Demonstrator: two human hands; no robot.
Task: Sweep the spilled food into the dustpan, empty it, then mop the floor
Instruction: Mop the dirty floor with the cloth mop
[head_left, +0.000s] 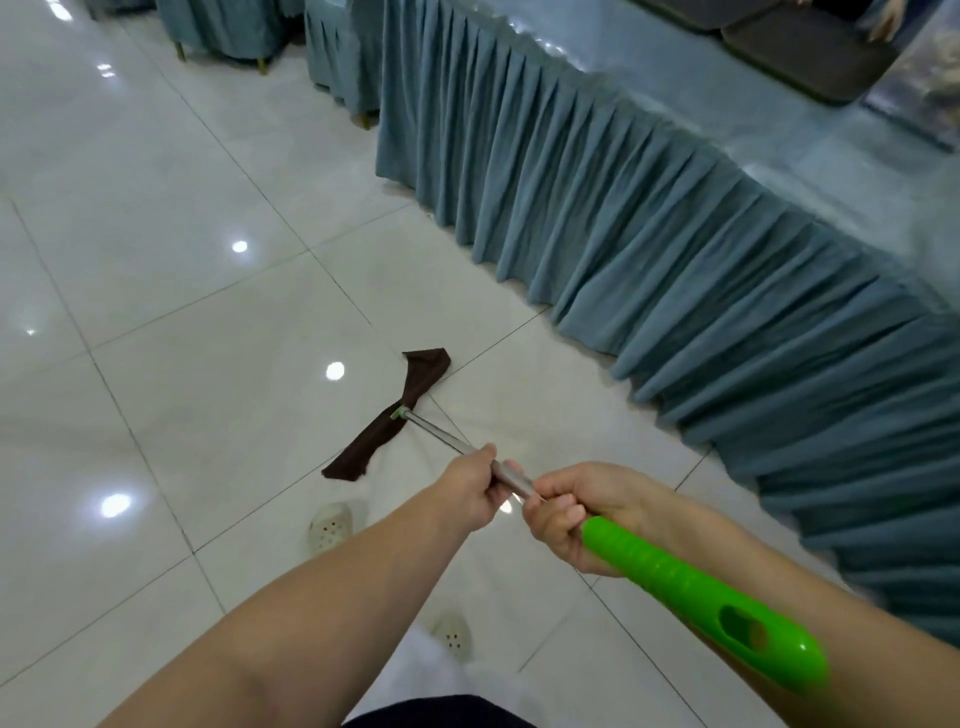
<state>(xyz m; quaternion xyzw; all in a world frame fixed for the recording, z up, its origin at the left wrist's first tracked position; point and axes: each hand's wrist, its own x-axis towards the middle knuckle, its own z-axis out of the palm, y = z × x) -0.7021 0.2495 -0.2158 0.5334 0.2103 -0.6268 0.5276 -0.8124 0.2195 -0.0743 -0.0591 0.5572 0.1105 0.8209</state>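
Glossy white tile floor (156, 260) on the left. The mop's brown cloth (387, 415) lies flat on it, ahead of two pale shoes (330, 527). The left hand (470, 488) curls tight round the steel pole (447, 436); just behind, the right hand (566, 519) clamps where the green handle (696, 587) begins. Rightward, a bench (779, 145) with a pleated blue skirt.

Pleated blue table skirt (649, 218) along the right — covered chairs (228, 26) beyond.
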